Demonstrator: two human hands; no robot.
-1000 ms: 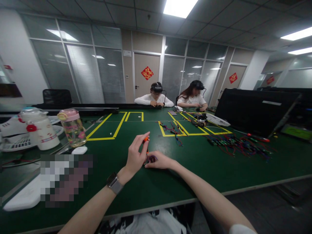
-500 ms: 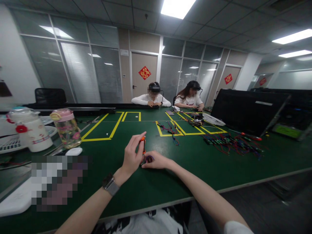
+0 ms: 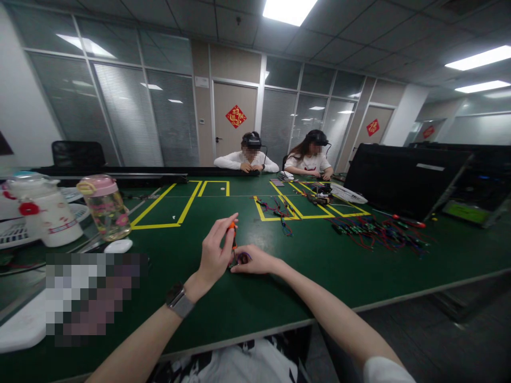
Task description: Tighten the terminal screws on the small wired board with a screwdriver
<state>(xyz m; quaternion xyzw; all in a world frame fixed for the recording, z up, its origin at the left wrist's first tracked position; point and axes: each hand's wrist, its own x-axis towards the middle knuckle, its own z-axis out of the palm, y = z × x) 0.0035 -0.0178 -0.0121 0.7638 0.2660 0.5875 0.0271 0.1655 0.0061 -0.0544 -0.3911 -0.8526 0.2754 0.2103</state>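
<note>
My left hand is closed around the upper part of an orange and black screwdriver, which stands nearly upright over the green table. Just beside it, my right hand rests low on the tabletop and pinches a small part with thin dark purple and blue wires. The wires curl up by the right thumb and fingers. The screwdriver's shaft points down to this part; the exact spot where its tip meets it is hidden by my fingers.
To the right lies a heap of wired small boards, with a smaller wire bundle farther ahead. Bottles and a white mouse stand left. A black monitor is at right. Two people sit across the table.
Both hands keep nearly the same place and grip. The screwdriver's handle shows a little differently between my left fingers, and the whole view has shifted slightly.
</note>
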